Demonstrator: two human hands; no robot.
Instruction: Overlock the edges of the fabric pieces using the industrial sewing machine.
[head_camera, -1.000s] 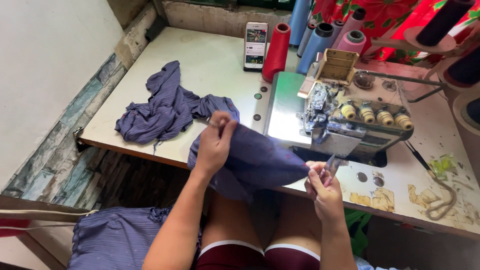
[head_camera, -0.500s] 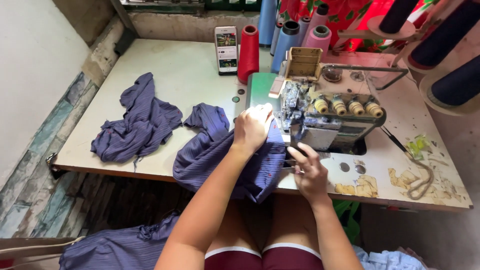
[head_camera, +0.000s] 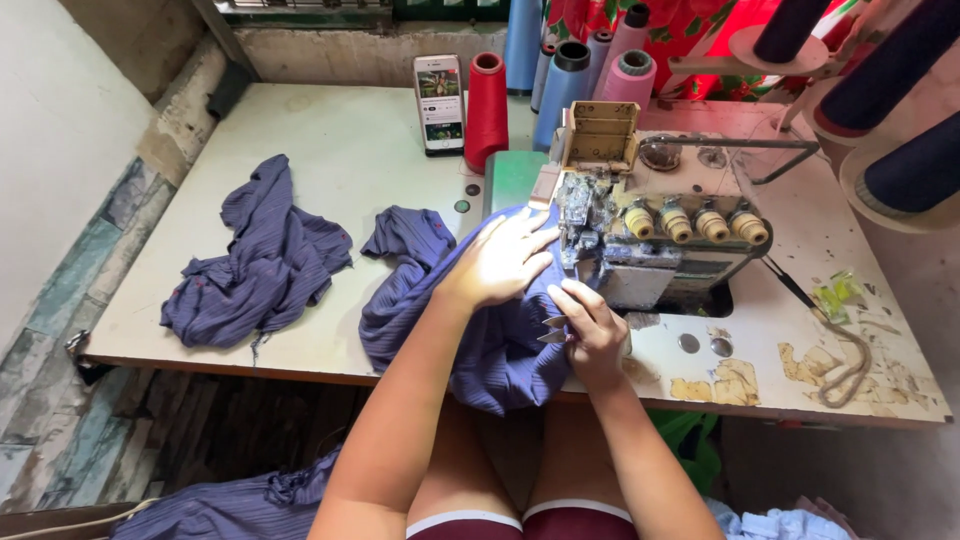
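A blue-purple striped cloth (head_camera: 430, 300) lies across the table's front edge and runs up to the overlock sewing machine (head_camera: 650, 220). My left hand (head_camera: 500, 260) lies flat on the cloth with fingers spread, just left of the machine's needle area. My right hand (head_camera: 590, 330) sits below the machine head, holding small metal thread snips (head_camera: 552, 330) against the cloth's edge.
A second heap of the same striped cloth (head_camera: 260, 260) lies at the table's left. A phone (head_camera: 440, 100) leans at the back beside a red thread cone (head_camera: 487, 95) and blue and pink cones (head_camera: 590, 60). More cloth (head_camera: 230, 500) lies on the floor. Dark cones (head_camera: 900, 120) stand at the right.
Both hands have carried the cloth up from the table's front edge to the machine. My left hand went from gripping a raised fold to lying flat on the cloth.
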